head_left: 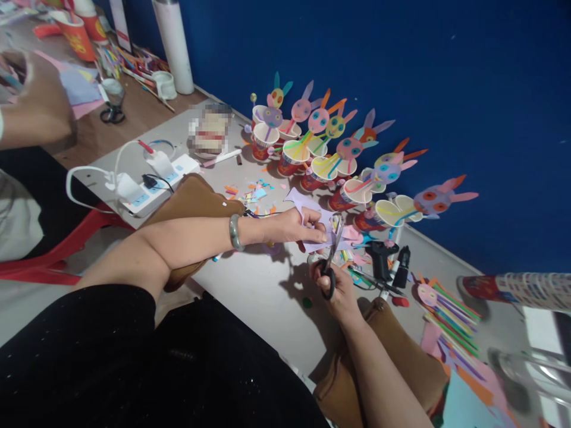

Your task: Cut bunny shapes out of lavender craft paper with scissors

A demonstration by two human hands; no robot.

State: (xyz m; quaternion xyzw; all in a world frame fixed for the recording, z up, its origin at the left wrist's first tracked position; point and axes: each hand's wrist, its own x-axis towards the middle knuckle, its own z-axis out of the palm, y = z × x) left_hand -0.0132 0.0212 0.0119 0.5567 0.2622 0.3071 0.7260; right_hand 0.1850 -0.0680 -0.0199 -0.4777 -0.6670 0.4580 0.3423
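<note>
My left hand (297, 227) pinches a sheet of lilac paper (307, 205) above the table, and a bangle circles that wrist. In my right hand (341, 288) is a pair of scissors (330, 274) with black handles, my fingers through the loops. The blades point up and away from me at the right part of the lilac paper; whether they are cutting into it I cannot tell. Coloured paper scraps (259, 193) lie around and beneath the hands. Just behind stand several red paper cups (292, 156) holding rabbit-like paper heads (319, 120) on coloured sticks.
A black glue gun (381, 258) lies right of the scissors. Brown cushions (191, 199) sit under both forearms. A power strip (163, 187) with cables is at left. Stacked cups (521, 290) and coloured sticks (459, 315) lie right. Another person's arm (40, 107) is at far left.
</note>
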